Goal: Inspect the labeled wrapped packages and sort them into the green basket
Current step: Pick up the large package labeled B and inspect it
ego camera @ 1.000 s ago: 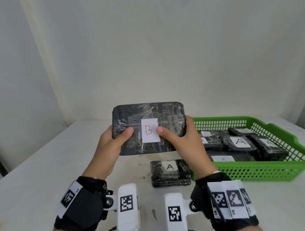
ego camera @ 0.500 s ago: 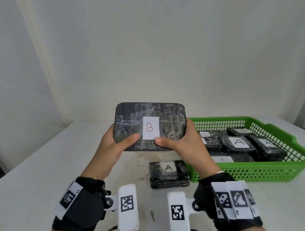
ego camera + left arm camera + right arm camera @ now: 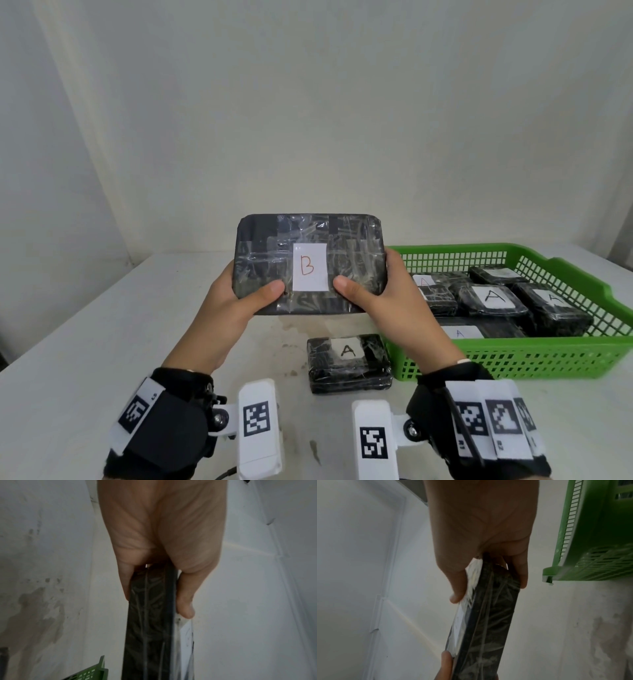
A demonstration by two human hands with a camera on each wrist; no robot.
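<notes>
Our left hand point(image 3: 236, 301) and right hand point(image 3: 387, 301) pinch the B package point(image 3: 308, 246), fingers hidden behind it, now tilted more upright than before.

Black package point(image 3: 310, 263), green basket point(image 3: 513, 359)

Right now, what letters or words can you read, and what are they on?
"B", red, on the white label of the big package that both hands hold.
"A" on the small package lying on the table.
"A" on four packages in the green basket; a fifth label there is unreadable.
Wrist bands: square code patterns; their tiny print is too small to read.
</notes>
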